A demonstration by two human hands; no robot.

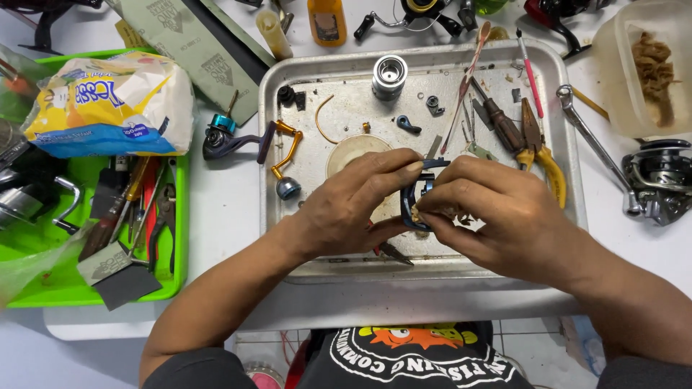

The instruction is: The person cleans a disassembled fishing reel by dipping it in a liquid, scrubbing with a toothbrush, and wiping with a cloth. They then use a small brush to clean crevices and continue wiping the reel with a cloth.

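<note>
Both hands meet over the metal tray (569, 144). My left hand (353, 205) and my right hand (490, 216) together pinch a small dark blue reel part (418, 191) between thumbs and fingertips. My right hand also presses a bit of beige wadding (432, 213) against the part. A metal spool (389, 75), an orange reel handle (287, 155) and a round cream disc (353, 150) lie in the tray behind the hands. A tool with a red grip (393, 252) pokes out under my left hand.
Pliers with yellow handles (544, 155), a screwdriver (501, 122) and small parts lie in the tray's right side. A green tray (58, 288) of tools and a tissue pack (108, 104) stand left. A fishing reel (659, 180), a wrench (591, 140) and a plastic tub (649, 65) are right.
</note>
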